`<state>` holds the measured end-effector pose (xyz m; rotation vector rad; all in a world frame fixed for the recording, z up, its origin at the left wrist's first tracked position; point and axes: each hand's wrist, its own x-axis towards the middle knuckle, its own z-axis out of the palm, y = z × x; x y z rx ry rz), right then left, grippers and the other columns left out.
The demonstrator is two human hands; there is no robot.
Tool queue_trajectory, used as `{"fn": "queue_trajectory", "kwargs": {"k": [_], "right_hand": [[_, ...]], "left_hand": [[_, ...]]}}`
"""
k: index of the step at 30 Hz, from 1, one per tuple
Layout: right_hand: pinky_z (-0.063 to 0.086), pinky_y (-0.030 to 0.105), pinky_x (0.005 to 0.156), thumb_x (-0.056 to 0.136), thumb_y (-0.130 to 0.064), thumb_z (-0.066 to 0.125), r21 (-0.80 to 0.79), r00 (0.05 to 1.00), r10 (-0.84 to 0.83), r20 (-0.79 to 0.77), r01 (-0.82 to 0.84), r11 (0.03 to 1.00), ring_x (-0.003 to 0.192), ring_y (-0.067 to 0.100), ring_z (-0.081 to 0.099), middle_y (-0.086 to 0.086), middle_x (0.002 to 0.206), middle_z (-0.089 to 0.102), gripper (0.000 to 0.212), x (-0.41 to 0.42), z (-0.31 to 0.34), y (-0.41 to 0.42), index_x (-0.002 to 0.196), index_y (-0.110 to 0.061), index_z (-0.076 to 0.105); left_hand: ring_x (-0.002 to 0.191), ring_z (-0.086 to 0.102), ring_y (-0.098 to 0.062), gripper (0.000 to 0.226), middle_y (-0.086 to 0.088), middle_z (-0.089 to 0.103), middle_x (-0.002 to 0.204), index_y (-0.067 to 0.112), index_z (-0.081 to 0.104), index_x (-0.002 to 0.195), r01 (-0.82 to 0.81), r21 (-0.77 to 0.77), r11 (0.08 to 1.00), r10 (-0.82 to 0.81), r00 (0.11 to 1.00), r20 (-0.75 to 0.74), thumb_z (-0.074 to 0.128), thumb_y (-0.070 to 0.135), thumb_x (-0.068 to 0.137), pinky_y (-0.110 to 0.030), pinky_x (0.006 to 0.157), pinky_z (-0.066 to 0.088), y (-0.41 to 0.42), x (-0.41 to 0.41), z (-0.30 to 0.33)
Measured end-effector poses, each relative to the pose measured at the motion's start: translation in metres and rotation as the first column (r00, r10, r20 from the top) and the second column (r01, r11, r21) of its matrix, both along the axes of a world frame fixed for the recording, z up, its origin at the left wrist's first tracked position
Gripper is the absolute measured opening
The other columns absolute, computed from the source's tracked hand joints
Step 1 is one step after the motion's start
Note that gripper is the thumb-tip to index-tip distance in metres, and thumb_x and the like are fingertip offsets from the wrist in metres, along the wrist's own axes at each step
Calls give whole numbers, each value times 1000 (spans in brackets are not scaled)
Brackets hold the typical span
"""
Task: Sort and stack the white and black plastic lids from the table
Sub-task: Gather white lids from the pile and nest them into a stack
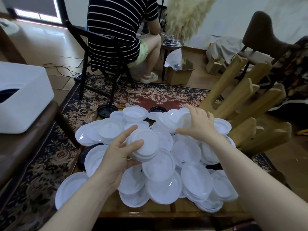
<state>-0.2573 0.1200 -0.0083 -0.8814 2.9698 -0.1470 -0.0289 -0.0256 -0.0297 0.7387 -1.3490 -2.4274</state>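
Small white lid stack (143,145) gripped by left hand (116,157), tilted lid stack (175,121) grasped by right hand (200,125), table edge (150,212) overhung by loose white lids (191,150).

home, living rm | patterned rug (150,95) | wood floor (50,47) | folding chair (100,64) | pampas decor (185,15)

Left hand (120,154) curled gripping the small white lid stack (143,145); right hand (200,125) just beyond it, fingers wrapped on another stack (173,121).
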Motion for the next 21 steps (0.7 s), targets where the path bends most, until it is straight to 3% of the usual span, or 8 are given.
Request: {"fn": "queue_trajectory", "kwargs": {"k": [4, 7, 10, 12, 14, 17, 21], "right_hand": [[7, 48, 117, 76, -63, 68, 11, 1000, -5, -1, 5, 1000, 134, 21, 38, 2, 139, 48, 92, 4, 5, 2, 150, -28, 27], [14, 43, 113, 77, -54, 73, -254, 999, -14, -50, 1, 967, 127, 15, 40, -7, 136, 49, 82, 23, 18, 10, 145, -30, 35], [39, 40, 105, 74, -47, 81, -705, 958, 129, 255, 92, 703, 113, 7, 50, -16, 125, 55, 66, 60, 36, 12, 129, -32, 47], [54, 41, 91, 71, -42, 84, -839, 875, 314, 368, 166, 519, 103, 12, 63, -7, 114, 64, 62, 88, 39, 9, 119, -23, 49], [57, 34, 86, 73, -26, 85, -883, 778, 463, 425, 243, 402, 100, 11, 65, -5, 118, 63, 61, 108, 29, 7, 116, -12, 44], [51, 36, 100, 75, -16, 84, -872, 696, 558, 452, 214, 439, 121, 7, 59, -2, 139, 50, 62, 124, 12, 7, 119, -12, 39], [50, 36, 100, 70, -31, 80, -806, 683, 585, 438, 10, 592, 123, 11, 54, -5, 137, 51, 62, 122, 0, 11, 120, -24, 45]], "left_hand": [[99, 70, -23, 61, -6, 74, 117, 33, 65, 125, -18, 4, 1000, 18, 1000, -2, 74, 18, 66, -39, 75, 62, -9, 0, 1], [97, 71, -21, 60, -4, 74, 116, 33, 66, 125, -22, 10, 1000, 22, 1000, 0, 74, 18, 67, -40, 77, 60, -10, -1, 2], [94, 71, -20, 56, -3, 74, 116, 32, 65, 126, 7, 9, 1000, -7, 1000, 1, 73, 17, 72, -37, 76, 61, -4, 0, 3], [95, 70, -20, 59, -2, 73, 118, 31, 64, 128, 29, 21, 999, -30, 1000, 5, 73, 20, 70, -35, 73, 61, 1, 0, 4], [100, 70, -22, 61, -1, 73, 119, 31, 63, 130, 53, 35, 998, -53, 999, 5, 72, 23, 70, -36, 75, 60, 7, 1, 5], [104, 71, -23, 49, -1, 74, 118, 29, 62, 130, 80, 54, 995, -81, 997, 3, 67, 27, 81, -36, 77, 60, 12, 3, 6], [92, 71, -21, 35, -4, 72, 122, 24, 63, 131, 37, 113, 993, -39, 999, 18, 58, 29, 97, -34, 70, 60, 13, 4, 5]]}}
